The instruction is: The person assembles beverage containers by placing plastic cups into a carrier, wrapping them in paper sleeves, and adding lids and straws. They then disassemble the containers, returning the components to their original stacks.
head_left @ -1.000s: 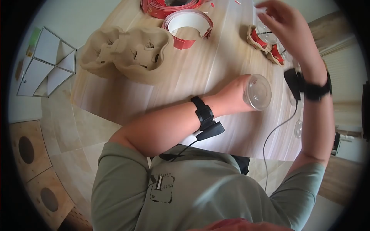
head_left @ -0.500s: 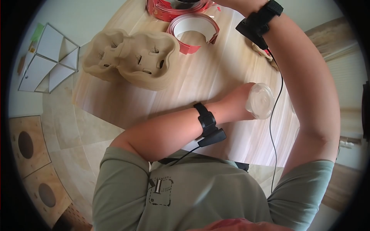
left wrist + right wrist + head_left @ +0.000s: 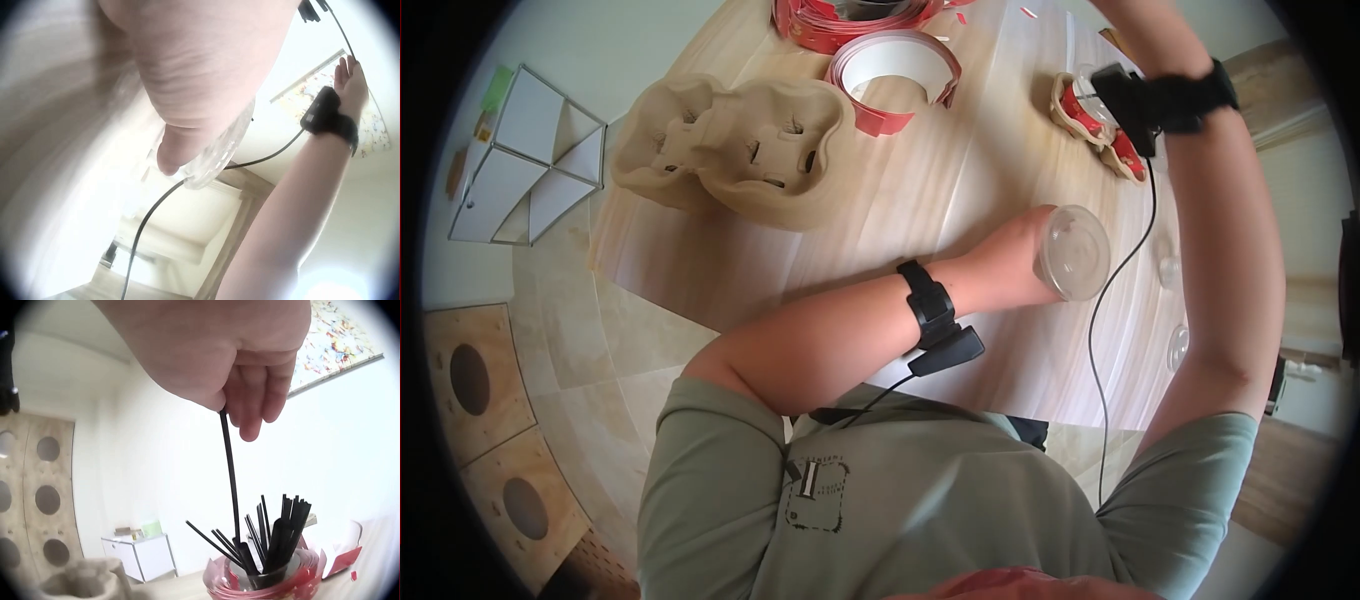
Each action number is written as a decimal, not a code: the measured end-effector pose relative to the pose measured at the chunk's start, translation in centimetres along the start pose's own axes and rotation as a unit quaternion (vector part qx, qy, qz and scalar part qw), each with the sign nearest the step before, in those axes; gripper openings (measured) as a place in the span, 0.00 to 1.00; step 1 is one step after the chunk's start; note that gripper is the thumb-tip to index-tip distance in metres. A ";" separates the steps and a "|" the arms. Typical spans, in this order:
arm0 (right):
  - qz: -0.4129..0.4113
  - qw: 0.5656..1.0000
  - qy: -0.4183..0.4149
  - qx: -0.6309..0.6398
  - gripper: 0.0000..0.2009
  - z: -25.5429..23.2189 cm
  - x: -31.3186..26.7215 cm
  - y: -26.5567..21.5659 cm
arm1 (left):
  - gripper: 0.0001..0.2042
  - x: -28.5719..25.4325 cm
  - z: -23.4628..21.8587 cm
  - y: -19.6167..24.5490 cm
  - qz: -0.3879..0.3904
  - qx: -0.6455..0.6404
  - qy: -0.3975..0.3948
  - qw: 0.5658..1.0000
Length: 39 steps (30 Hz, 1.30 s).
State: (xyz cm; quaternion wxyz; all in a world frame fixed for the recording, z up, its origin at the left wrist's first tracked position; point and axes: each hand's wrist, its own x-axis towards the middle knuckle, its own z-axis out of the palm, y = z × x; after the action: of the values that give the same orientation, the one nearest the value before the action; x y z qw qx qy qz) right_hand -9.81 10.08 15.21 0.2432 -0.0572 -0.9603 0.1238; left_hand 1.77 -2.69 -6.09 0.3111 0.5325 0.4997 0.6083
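Note:
My left hand (image 3: 1010, 255) grips a clear plastic cup (image 3: 1077, 252) over the table, and its round top faces the head camera. In the left wrist view, the thumb (image 3: 175, 150) lies against the cup's side. My right hand (image 3: 250, 356) is raised and mostly beyond the top edge of the head view. Between thumb and fingers it pinches the upper end of a thin black straw (image 3: 230, 469). The straw's lower end overlaps a bunch of black straws (image 3: 290, 531) standing in a clear container (image 3: 275, 576), ringed by red paper strips (image 3: 219, 584).
A brown pulp cup carrier (image 3: 785, 205) lies at the back left of the table (image 3: 930, 200). Beside it is a coil of red and white strips (image 3: 900, 62). Small carriers with red-sleeved cups (image 3: 1122, 158) stand at the right. Clear lids (image 3: 1178, 348) lie near the right edge.
My right hand swung from above the red-sleeved cups to the far middle, then rose and came back rightward with a straw in its fingers. The left hand keeps holding the cup.

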 end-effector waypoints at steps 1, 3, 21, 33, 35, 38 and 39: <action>-0.010 1.000 0.025 -0.001 0.10 -0.6 -0.3 0.9 | 0.32 -0.1 0.2 -0.4 0.005 -0.006 0.008 1.000; 0.001 0.993 0.088 0.081 0.10 -2.5 -1.8 1.7 | 0.32 -0.1 0.5 -0.9 0.017 -0.017 0.022 0.999; -0.044 0.965 0.202 0.160 0.12 -9.5 -27.4 3.5 | 0.39 -0.1 0.3 -0.2 -0.038 0.041 -0.035 0.998; 0.006 0.987 0.113 0.113 0.14 -6.6 -28.0 3.0 | 0.38 0.0 0.8 -0.6 -0.036 0.051 -0.026 0.998; 0.016 0.991 0.090 0.095 0.14 -6.2 -28.5 3.3 | 0.37 0.0 0.8 -0.7 -0.038 0.061 -0.028 0.997; 0.061 0.989 0.052 0.122 0.15 -5.6 -29.1 3.4 | 0.35 0.0 1.0 -1.4 -0.035 0.028 -0.021 0.999; 0.083 0.987 0.041 0.133 0.18 -5.6 -29.4 3.4 | 0.35 0.0 1.0 -1.3 -0.035 0.021 -0.020 0.999</action>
State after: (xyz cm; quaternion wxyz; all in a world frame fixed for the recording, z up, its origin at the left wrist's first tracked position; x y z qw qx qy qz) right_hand 18.75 9.51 5.79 0.2769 -0.1090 -0.9165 0.2675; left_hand 2.51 -1.98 -7.40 0.3303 0.5331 0.5243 0.5760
